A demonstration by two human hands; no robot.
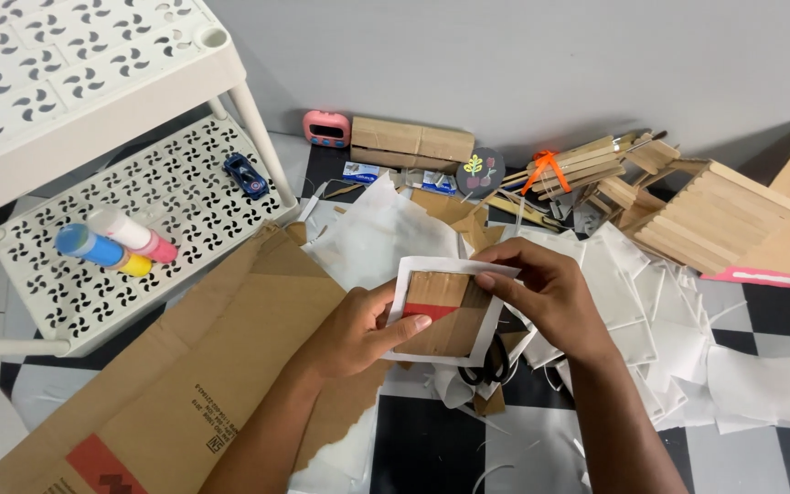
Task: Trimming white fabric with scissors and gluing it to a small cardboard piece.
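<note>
I hold a small square piece of cardboard [439,311], brown with a red band and a white paper border, in both hands above the floor. My left hand [358,329] grips its left edge, thumb laid across the red band. My right hand [541,293] pinches its upper right edge, fingers pressing on the white border. Black scissors [491,366] lie just under the piece, partly hidden by it.
A large torn cardboard sheet [194,366] lies left. White paper scraps [669,329] cover the checkered floor. A white perforated shelf [93,265] holds paint tubes [116,242] and a blue toy car [245,176]. Wooden stick structures [688,210], a cardboard block [411,144] and a pink timer [325,128] sit by the wall.
</note>
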